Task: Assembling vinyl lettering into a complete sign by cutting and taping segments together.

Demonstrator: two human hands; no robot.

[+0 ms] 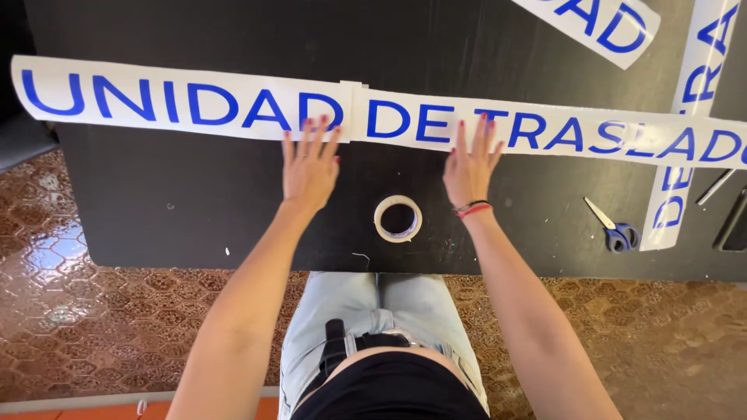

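A long white paper strip point(218, 105) with large blue letters lies across a black table point(179, 202). It is made of two pieces that overlap near the middle, where a small piece of tape sits at the seam point(350, 87). My left hand point(310, 165) lies flat with fingers spread, its fingertips on the lower edge of the strip just left of the seam. My right hand point(471, 165) lies flat the same way, fingertips on the strip right of the seam. A roll of clear tape point(398, 218) rests on the table between my wrists.
Blue-handled scissors point(611, 227) lie at the right near the table's front edge. A second lettered strip point(689, 132) runs down the right side, and a third point(599, 22) lies at the top right. Dark flat objects point(731, 222) sit at the far right. Patterned brown floor surrounds the table.
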